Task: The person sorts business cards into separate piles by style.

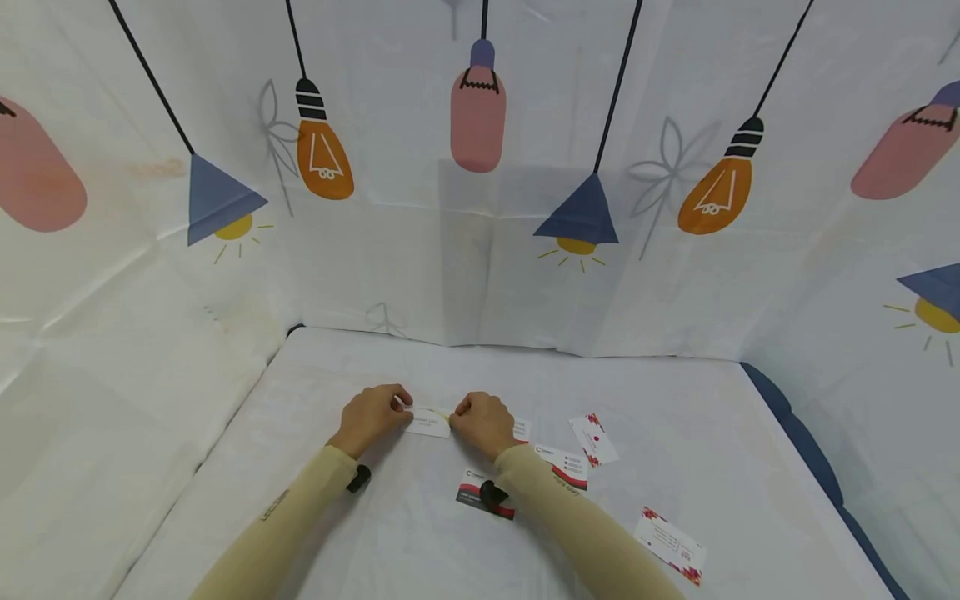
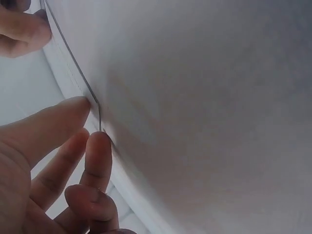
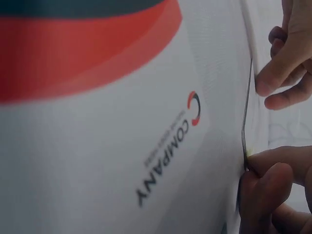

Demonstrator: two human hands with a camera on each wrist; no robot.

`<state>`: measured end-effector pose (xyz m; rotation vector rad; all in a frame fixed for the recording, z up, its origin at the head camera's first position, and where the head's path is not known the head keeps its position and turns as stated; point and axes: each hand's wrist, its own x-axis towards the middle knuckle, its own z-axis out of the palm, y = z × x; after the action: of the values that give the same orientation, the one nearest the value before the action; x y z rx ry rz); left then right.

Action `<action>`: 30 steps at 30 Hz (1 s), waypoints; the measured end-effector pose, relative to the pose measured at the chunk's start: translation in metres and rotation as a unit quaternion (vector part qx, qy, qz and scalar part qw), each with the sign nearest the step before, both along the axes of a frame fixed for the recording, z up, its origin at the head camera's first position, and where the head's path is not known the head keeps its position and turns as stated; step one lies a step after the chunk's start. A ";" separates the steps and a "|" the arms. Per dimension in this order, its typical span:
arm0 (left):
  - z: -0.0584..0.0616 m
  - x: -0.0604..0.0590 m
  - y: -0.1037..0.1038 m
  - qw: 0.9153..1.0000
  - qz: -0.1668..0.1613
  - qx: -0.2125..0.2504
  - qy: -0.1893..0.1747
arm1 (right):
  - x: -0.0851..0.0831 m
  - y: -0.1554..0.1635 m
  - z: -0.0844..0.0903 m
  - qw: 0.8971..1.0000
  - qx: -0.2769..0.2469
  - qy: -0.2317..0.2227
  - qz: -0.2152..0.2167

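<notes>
A white business card [image 1: 429, 425] with small print and a yellow patch near its right end lies between the two hands, low over the white table. My left hand [image 1: 372, 417] pinches its left end; in the left wrist view the thumb [image 2: 68, 114] and a fingertip meet at the card's thin edge. At the other end, my right hand [image 1: 483, 423] pinches the card between thumb and forefinger, as the right wrist view shows beside a faint yellow spot. Partly behind the right hand is another white card [image 1: 522, 430] with a red edge.
Right of the hands lie a red, white and black card [image 1: 562, 467] and a white card with red flowers [image 1: 594, 440]. A dark card [image 1: 472, 493] sits under the right wrist. Another flowered card [image 1: 670, 546] is nearer the front right. Printed white cloth walls [image 1: 375, 258] surround the table.
</notes>
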<state>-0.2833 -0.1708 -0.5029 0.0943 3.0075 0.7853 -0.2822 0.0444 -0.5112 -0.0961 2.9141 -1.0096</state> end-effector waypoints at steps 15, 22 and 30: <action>-0.002 0.003 -0.003 1.000 -0.001 0.013 0.019 | 0.006 0.013 -0.004 0.997 -0.078 -0.002 0.008; 0.002 0.005 -0.005 1.000 0.001 0.014 0.026 | 0.016 0.022 0.005 0.989 -0.143 -0.003 0.029; 0.007 0.020 0.003 0.999 -0.011 0.030 0.041 | 0.030 0.028 0.008 0.986 -0.160 -0.013 0.034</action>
<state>-0.2630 -0.1676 -0.4959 0.1642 3.0545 0.8919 -0.2527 0.0726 -0.5031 -0.1910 2.6784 -1.4449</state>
